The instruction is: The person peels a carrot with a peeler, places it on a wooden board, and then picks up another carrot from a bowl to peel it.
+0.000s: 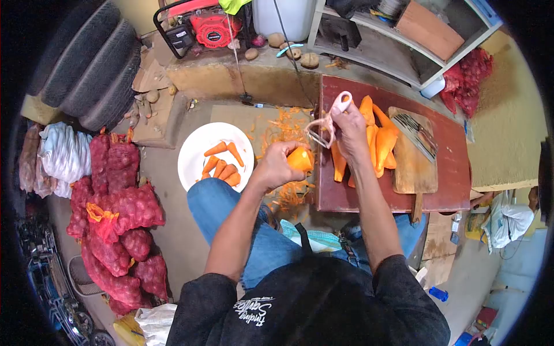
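My left hand [276,167] is closed around a carrot [300,159], whose bright peeled end points to the right. In my right hand [351,128] is a white peeler [323,130], held up just right of the carrot and apart from it. Below them, orange peelings [291,193] lie scattered on the floor. Several peeled carrots [382,144] rest on the red table [340,199] beside my right wrist. A white basin [190,144] at the left holds several unpeeled carrots [226,172].
A wooden cutting board [412,170] with knives [418,135] lies on the table's right part. Red net sacks of onions [124,213] are piled at the left. Stacked tires [95,63], a red generator [212,32] and a metal shelf [375,43] stand at the back.
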A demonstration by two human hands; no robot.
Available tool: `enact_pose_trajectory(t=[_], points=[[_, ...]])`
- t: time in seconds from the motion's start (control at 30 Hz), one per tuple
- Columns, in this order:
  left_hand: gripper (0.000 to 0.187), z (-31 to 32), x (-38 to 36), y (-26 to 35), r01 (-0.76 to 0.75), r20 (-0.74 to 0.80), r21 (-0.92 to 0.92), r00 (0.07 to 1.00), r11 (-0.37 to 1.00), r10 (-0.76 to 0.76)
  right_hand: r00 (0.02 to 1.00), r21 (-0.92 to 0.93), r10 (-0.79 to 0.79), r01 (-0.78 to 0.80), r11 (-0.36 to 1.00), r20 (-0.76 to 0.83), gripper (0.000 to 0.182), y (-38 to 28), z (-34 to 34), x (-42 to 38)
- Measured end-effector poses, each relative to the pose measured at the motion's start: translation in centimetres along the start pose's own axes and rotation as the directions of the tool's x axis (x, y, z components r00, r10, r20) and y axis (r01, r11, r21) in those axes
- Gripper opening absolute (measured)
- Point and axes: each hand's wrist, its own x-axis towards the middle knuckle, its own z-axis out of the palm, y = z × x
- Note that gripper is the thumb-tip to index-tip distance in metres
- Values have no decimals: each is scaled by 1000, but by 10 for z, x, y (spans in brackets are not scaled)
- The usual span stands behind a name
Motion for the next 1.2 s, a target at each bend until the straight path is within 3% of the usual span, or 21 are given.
enact_pose_trajectory(t=[0.13, 0.23, 0.27, 0.33, 0.47, 0.57, 0.73, 0.8, 0.9, 0.97, 1.0, 1.1, 1.13, 1.2], points=[[71, -5, 8, -24, -89, 5, 122, 996, 989, 89, 992, 69, 80, -87, 994, 95, 26, -26, 21, -34], [83, 4, 11, -35, 121, 101, 51, 987, 991, -125, 995, 136, 70, -79, 988, 70, 29, -32, 15, -42], [84, 7, 10, -41, 76, 119, -6, 990, 997, -75, 998, 140, 57, -61, 988, 35, 31, -30, 7, -44], [77, 8, 5, -31, 100, 153, -141, 985, 985, -78, 998, 172, 42, -36, 984, -35, 33, -28, 0, -49], [63, 6, 3, -20, 125, 201, -377, 978, 918, -51, 998, 251, 54, -44, 967, -32, 28, -31, -7, -68], [54, 2, -3, -15, 238, 254, -430, 957, 871, -136, 998, 252, 59, -52, 966, -22, 30, -39, -13, -80], [44, 9, -5, -8, 220, 256, -162, 951, 962, -174, 986, 232, 97, -127, 964, 137, 34, -47, -19, -85], [38, 14, -9, 17, 207, 253, 31, 945, 978, -209, 986, 181, 119, -139, 974, 116, 32, -35, -8, -75], [36, 22, -9, 4, 68, 240, -66, 969, 995, -51, 978, 196, 152, -179, 964, 145, 23, -14, -3, -51], [34, 12, -11, 4, -14, 159, 111, 987, 994, -4, 973, 260, 157, -197, 945, 168, 17, -2, 1, -35], [34, 8, -11, 4, -51, 119, 200, 992, 978, 27, 995, 223, 104, -101, 970, -3, 12, 0, 15, -27], [33, 12, -15, 9, -172, 14, 150, 985, 974, 172, 981, 356, 156, -104, 929, -119, 9, 2, 12, -13], [33, 12, -13, 11, -187, 1, 167, 982, 968, 190, 989, 313, 147, -134, 940, -19, 12, -1, 8, -17], [33, 12, -12, 12, -209, -46, 192, 974, 959, 221, 990, 258, 136, -141, 956, 36, 17, -12, 10, -30]])
